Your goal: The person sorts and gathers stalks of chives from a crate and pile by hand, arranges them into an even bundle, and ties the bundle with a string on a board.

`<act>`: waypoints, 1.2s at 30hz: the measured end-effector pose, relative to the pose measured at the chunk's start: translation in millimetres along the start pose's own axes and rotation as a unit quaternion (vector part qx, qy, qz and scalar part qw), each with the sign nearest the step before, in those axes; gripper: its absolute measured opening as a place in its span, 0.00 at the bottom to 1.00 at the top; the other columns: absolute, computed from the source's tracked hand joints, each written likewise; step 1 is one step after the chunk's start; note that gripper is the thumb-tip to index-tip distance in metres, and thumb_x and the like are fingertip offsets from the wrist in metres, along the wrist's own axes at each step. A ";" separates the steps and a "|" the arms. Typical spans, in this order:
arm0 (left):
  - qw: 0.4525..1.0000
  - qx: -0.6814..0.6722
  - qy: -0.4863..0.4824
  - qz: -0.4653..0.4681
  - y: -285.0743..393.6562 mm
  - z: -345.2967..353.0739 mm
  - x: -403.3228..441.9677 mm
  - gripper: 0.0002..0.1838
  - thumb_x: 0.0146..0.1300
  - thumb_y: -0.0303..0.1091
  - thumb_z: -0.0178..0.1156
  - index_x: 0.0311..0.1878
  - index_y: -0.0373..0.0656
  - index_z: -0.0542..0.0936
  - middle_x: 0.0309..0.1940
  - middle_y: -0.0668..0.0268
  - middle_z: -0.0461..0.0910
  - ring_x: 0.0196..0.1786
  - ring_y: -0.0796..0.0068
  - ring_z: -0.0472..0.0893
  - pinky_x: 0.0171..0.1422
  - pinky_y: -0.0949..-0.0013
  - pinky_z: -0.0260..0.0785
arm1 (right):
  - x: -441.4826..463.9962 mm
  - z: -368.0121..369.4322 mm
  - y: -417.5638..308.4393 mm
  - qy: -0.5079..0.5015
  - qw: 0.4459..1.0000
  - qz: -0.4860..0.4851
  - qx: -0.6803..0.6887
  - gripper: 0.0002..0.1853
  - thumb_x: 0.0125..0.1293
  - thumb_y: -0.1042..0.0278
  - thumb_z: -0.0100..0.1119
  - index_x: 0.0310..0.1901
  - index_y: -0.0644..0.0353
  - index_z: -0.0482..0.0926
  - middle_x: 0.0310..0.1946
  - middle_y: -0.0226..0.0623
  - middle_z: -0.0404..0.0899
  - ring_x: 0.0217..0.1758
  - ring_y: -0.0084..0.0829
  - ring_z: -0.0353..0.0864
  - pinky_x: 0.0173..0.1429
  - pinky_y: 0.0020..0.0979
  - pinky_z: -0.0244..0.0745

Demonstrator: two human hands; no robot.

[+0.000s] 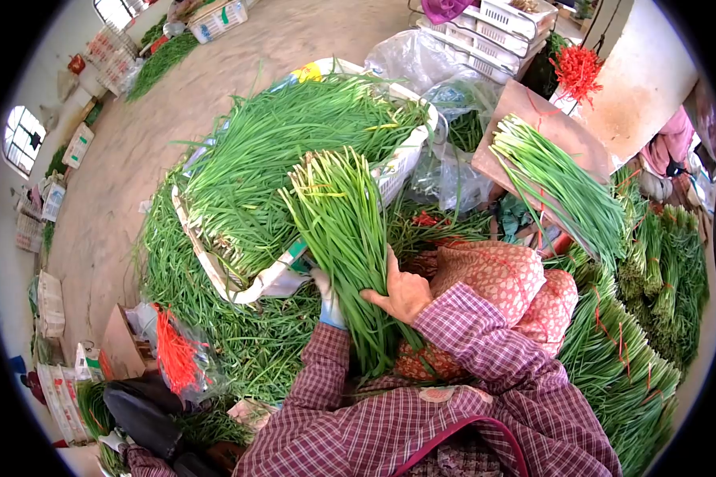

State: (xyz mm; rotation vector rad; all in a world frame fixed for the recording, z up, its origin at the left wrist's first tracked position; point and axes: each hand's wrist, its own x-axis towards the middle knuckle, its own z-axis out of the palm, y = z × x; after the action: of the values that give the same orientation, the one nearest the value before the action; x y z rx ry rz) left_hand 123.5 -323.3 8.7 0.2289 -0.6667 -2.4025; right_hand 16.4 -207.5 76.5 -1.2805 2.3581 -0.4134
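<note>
A thick bunch of long green stalks (338,226) stands tilted in the middle of the frame, between the two hands of a person in a checked shirt (469,330). Its pale stem ends point up and the leaves trail down toward the lap, an angle that seems to let the ends sit level where the person can see them.

The left hand (329,300), in a light glove, bears against the bunch's lower left side, likely as a prop; its fingers go behind the leaves, so I cannot tell how far they close. The right hand (402,291) is bare, thumb and forefinger spread apart: the thumb lies across the leaves, the forefinger points up along the edge, probably to keep the stalks from fanning out.

Just beyond the bunch sits a pale-rimmed basket (189,238) heaped with loose greens (294,143), near enough, I'd say, to spare any stretching. At upper right a bundle (561,183) rests on a slanted board (582,131), raised above the clutter. Below it, tied bundles (612,350) line the right side, their alignment presumably saving room. Red strands (179,354) bunch at lower left, near a neighbour's dark trouser leg (143,413).
</note>
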 end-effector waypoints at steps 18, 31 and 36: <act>0.923 0.376 0.022 -0.077 57.0 64.4 4.1 0.16 0.59 0.25 0.58 0.50 0.32 0.77 0.42 0.63 0.81 0.42 0.76 0.80 0.50 0.73 0.74 | -20.3 -70.2 -21.6 0.006 0.987 -0.149 -0.057 0.46 0.62 0.43 0.57 0.68 0.73 0.53 0.22 0.47 0.81 0.20 0.40 0.80 0.26 0.42 0.76; 0.856 0.507 -0.073 -0.078 95.1 103.2 -13.4 0.26 0.52 0.33 0.68 0.54 0.34 0.74 0.43 0.60 0.80 0.34 0.74 0.79 0.37 0.72 0.72 | 37.0 -134.9 -21.4 0.288 0.920 -0.169 0.207 0.28 0.54 0.54 0.70 0.47 0.68 0.73 0.22 0.48 0.79 0.29 0.49 0.82 0.34 0.42 0.76; 0.850 0.512 -0.074 -0.101 95.7 81.1 -11.1 0.20 0.55 0.26 0.63 0.53 0.37 0.75 0.28 0.69 0.76 0.23 0.83 0.70 0.24 0.79 0.60 | 28.8 -133.5 -12.1 0.211 0.901 -0.149 0.349 0.21 0.56 0.58 0.69 0.43 0.69 0.78 0.21 0.48 0.80 0.26 0.45 0.82 0.34 0.40 0.76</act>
State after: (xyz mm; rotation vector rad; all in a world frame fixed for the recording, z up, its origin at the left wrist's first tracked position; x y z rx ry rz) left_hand 157.0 -348.2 127.5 0.5656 -2.0428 -2.0051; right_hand -55.1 -230.5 191.1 -1.2536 1.9790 -1.6057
